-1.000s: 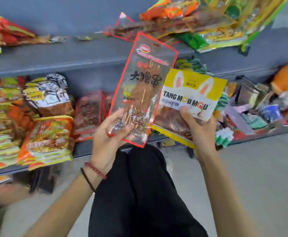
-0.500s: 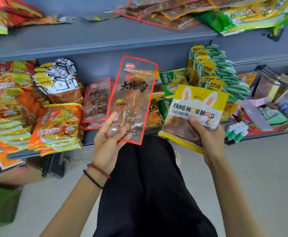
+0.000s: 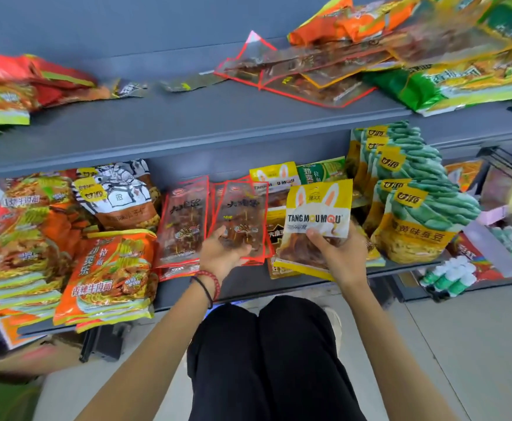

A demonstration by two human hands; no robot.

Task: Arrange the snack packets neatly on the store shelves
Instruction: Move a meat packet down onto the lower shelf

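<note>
My left hand [image 3: 223, 249] reaches into the lower shelf [image 3: 248, 285] and holds the bottom of a clear red-edged skewer packet [image 3: 244, 215], which leans on a stack of the same packets [image 3: 185, 223]. My right hand [image 3: 337, 250] grips the lower part of a yellow rabbit-ear packet [image 3: 317, 217] marked TANG MOU MOU, just in front of the shelf. A matching yellow packet [image 3: 274, 177] stands behind it on the shelf.
Orange noodle packs [image 3: 109, 275] fill the lower shelf's left side; green-and-yellow bean bags [image 3: 416, 214] stand at its right. The upper shelf [image 3: 206, 117] holds loose red-edged packets [image 3: 303, 77] and green bags [image 3: 449, 83]. My black-clad knees [image 3: 264, 344] sit below the shelf edge.
My left hand has carried the red-edged packet forward and down onto the stack on the lower shelf. My right hand with the yellow packet has moved nearer the shelf.
</note>
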